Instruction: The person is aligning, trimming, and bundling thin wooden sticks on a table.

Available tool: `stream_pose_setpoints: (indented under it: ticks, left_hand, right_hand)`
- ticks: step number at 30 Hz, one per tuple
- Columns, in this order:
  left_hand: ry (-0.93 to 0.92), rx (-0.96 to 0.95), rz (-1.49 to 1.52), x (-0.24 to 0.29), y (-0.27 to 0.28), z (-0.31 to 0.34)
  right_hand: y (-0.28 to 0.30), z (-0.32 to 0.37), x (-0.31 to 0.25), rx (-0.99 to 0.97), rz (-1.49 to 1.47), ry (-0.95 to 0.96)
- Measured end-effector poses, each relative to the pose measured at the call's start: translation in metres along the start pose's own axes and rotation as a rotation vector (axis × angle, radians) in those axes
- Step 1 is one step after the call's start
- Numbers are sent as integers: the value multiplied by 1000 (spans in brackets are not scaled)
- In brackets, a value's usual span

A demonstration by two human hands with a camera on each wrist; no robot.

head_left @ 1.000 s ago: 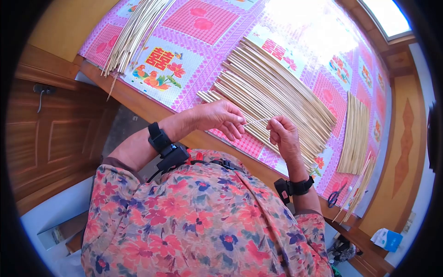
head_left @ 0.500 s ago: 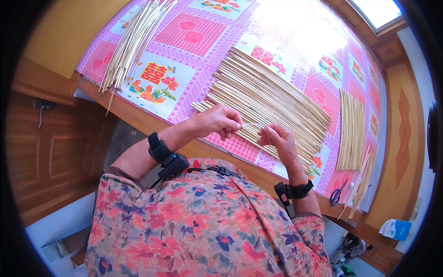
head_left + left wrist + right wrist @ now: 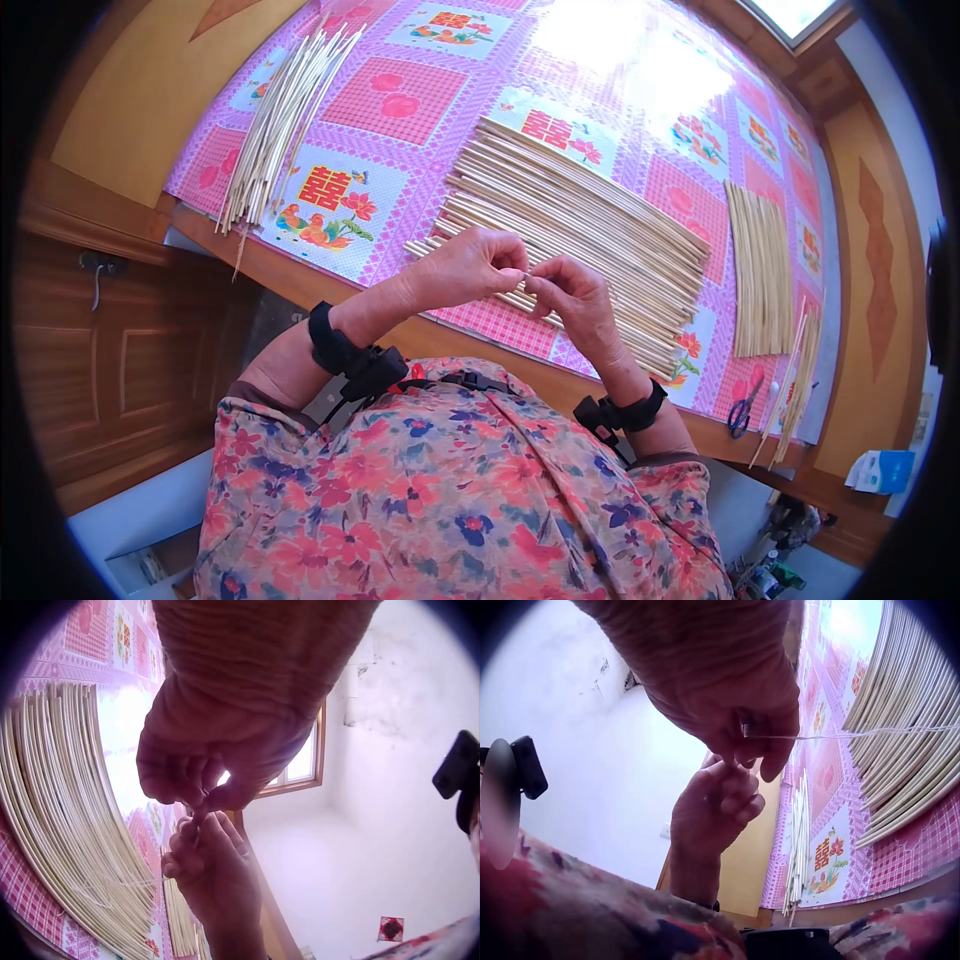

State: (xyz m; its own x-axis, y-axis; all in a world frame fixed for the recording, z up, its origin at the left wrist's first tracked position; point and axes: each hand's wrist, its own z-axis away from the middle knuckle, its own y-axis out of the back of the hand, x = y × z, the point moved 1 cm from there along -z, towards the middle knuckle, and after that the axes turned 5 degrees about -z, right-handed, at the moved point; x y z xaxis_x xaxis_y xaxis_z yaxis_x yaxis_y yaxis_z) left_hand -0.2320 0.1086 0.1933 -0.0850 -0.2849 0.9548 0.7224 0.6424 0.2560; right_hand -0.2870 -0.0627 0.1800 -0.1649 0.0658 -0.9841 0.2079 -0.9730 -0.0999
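My left hand (image 3: 468,268) and right hand (image 3: 578,300) meet fingertip to fingertip in the head view, above the near edge of a mat of straw-coloured sticks (image 3: 590,230). Each pinches a thin white string between thumb and forefinger, with the short piece between them mostly hidden by the fingers. From the right hand, a twisted length of this string (image 3: 840,736) runs out over the sticks in the right wrist view. The sticks lie side by side in a slanted row on the table.
A loose bundle of thin sticks (image 3: 285,130) lies at the table's left. On the right are another row of sticks (image 3: 758,270), dark-handled scissors (image 3: 739,415) and a few thin strips (image 3: 798,385). A pink patterned cloth (image 3: 390,105) covers the table.
The hands have come together; the string stretched between them earlier has shortened to almost nothing visible. The head view has shifted slightly.
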Motion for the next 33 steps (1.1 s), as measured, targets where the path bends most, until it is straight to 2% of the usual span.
stream_pose_setpoints:
  ticks: [3,5,7,8,12,14,20,33]
  left_hand:
    - [15,21,46,4,0,2]
    - [49,29,94,6,-3,2]
    - [-4,149,134,6,-7,3]
    - [-9,149,135,4,-9,2]
    - [-75,201,243,8,-13,4]
    - [1,242,263,18,-13,5]
    - [-119,269,268,11,-15,0]
    - [-56,271,315,10,-13,4]
  right_hand:
    - [2,2,0,22,-31,-17]
    - [4,2,0,44,-292,-30]
    - [4,3,-3,70,-348,-20]
    - [3,4,-4,91,-408,-12]
    - [3,4,-5,131,-429,-8]
    - [3,3,-4,134,-449,13]
    - [1,2,-9,112,-282,39]
    - [-2,-3,-14,97,-215,40]
